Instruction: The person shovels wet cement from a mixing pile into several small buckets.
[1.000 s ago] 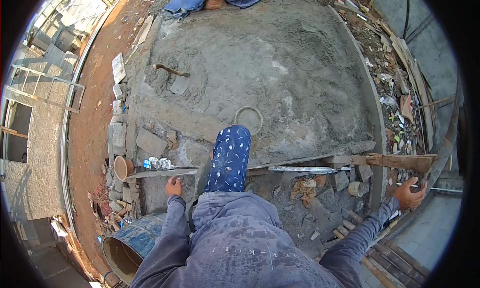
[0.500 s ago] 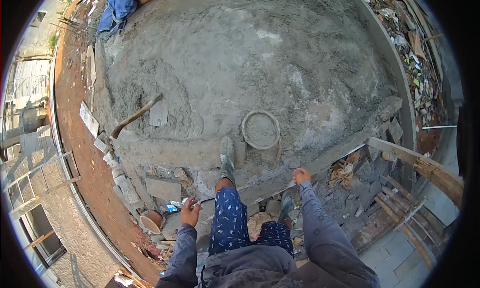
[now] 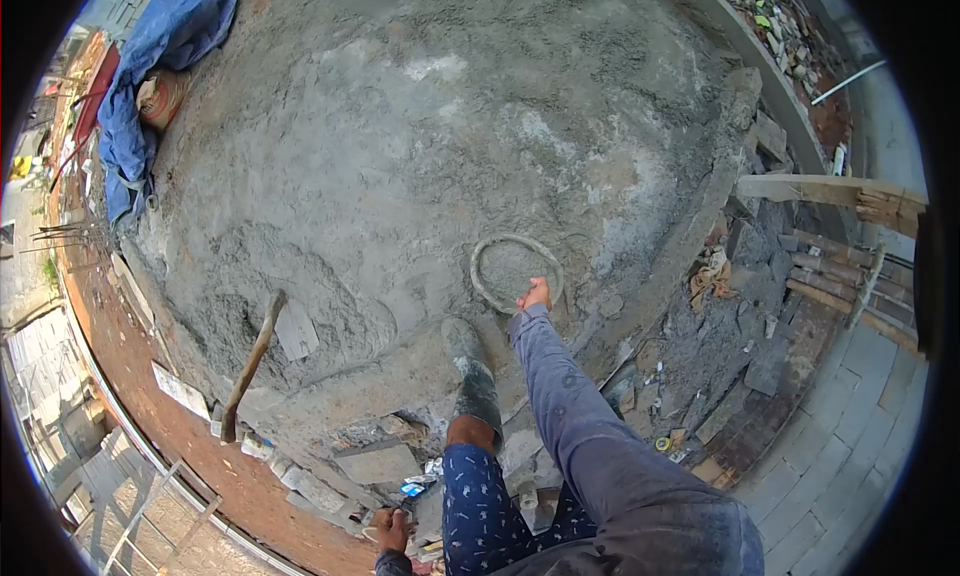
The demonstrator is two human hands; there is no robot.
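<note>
My right hand [image 3: 536,294] reaches down to the near side of a round, cement-coated rim [image 3: 482,276], its fingers bent around the edge. Grey mortar shows inside the rim, which sits on the wet cement surface [image 3: 390,186]. Low in the view, my left hand [image 3: 393,526] hangs beside my left leg, holding nothing that shows, its fingers loosely bent and apart. To the left of the rim, a hoe has its flat blade [image 3: 296,332] in the mortar and its wooden handle [image 3: 252,371] slanting toward me.
My left boot [image 3: 470,366] stands at the slab's near edge. A blue tarp [image 3: 150,86] lies at the far left beside a sack [image 3: 163,98]. Broken blocks and rubble [image 3: 385,464] lie below the edge. At the right, a wooden beam [image 3: 810,190] juts in near some poles [image 3: 830,281].
My right hand has moved forward and left, down to the round rim. My left hand has dropped lower and back. The view has turned and come closer to the slab.
</note>
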